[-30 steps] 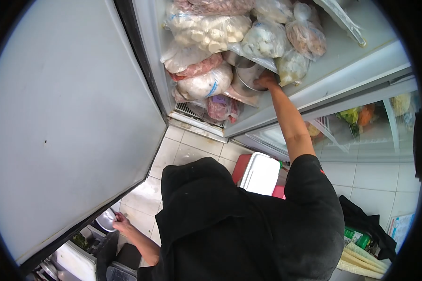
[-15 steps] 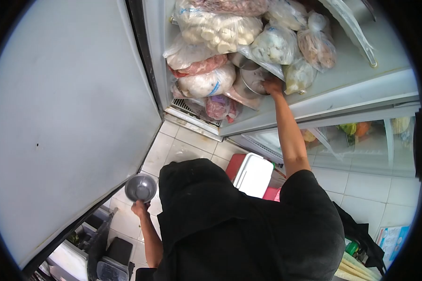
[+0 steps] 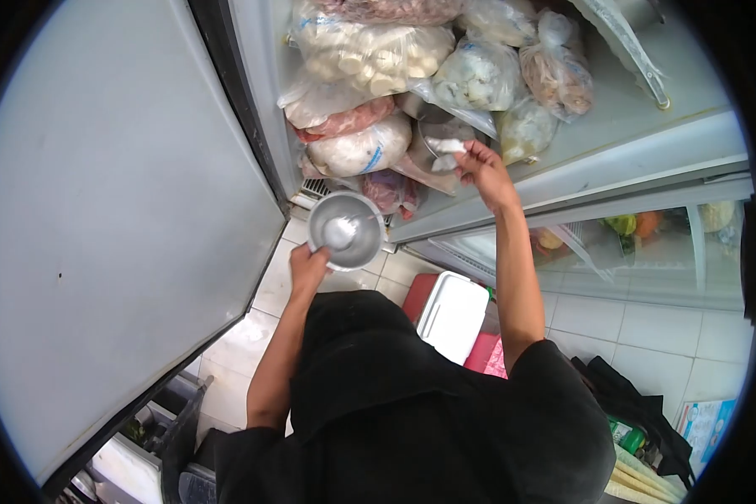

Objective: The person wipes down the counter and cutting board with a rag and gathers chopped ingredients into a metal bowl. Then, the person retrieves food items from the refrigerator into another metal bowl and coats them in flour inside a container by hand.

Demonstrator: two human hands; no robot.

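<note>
My left hand (image 3: 309, 267) grips the near rim of a round metal bowl (image 3: 363, 244), held level in front of the open freezer. White reflections or contents at the bowl's bottom are too blurred to tell apart. My right hand (image 3: 485, 172) pinches white pieces (image 3: 448, 148) between thumb and fingers, just above a metal container (image 3: 428, 126) inside the freezer. What the pieces are I cannot make out. Around that container lie plastic bags: one of pale round pieces (image 3: 386, 60), a white one (image 3: 363, 148) and a yellowish one (image 3: 526, 130).
The open freezer door (image 3: 118, 193) fills the left side. Below the freezer, a red cooler with a white lid (image 3: 455, 315) sits on the tiled floor. A glass-fronted fridge (image 3: 638, 252) with vegetables is at the right. Dark bins (image 3: 172, 412) stand at the lower left.
My left hand has brought the bowl up and right, from low beside the door to near the freezer. My right hand has come out of the metal container with white pieces in its fingers.
</note>
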